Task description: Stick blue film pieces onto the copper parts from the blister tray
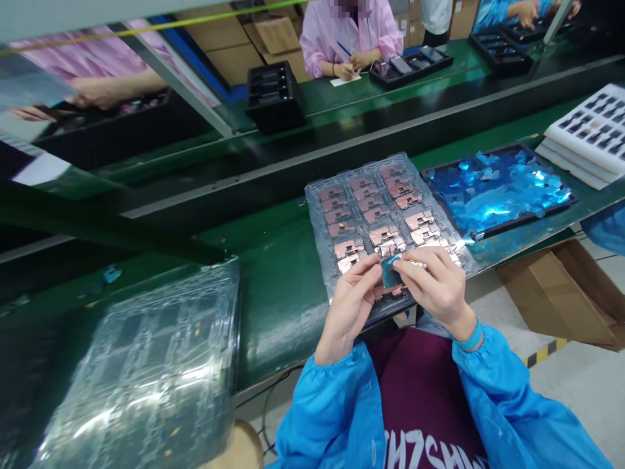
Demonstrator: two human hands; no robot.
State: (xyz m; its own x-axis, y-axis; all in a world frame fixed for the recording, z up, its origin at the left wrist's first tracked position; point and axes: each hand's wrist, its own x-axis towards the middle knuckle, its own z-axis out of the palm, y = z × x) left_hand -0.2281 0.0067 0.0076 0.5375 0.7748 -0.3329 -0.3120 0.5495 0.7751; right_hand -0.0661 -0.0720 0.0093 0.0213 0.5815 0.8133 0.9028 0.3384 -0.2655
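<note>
My left hand (pixel 349 303) and my right hand (pixel 434 280) meet over the near end of a clear plastic tray (pixel 317 215) that holds several copper-coloured metal parts (pixel 385 202). Both hands pinch one small part covered with blue film (pixel 390 270); the right fingers grip its upper edge, the left fingers hold its left side. Both sleeves are blue.
A black tray heaped with peeled blue film (pixel 498 189) lies right of the parts tray. White stacked trays (pixel 590 130) sit far right. A stack of clear trays (pixel 151 365) stands at left. A person in pink (pixel 349 36) writes across the conveyor. A cardboard box (pixel 556 293) is on the floor.
</note>
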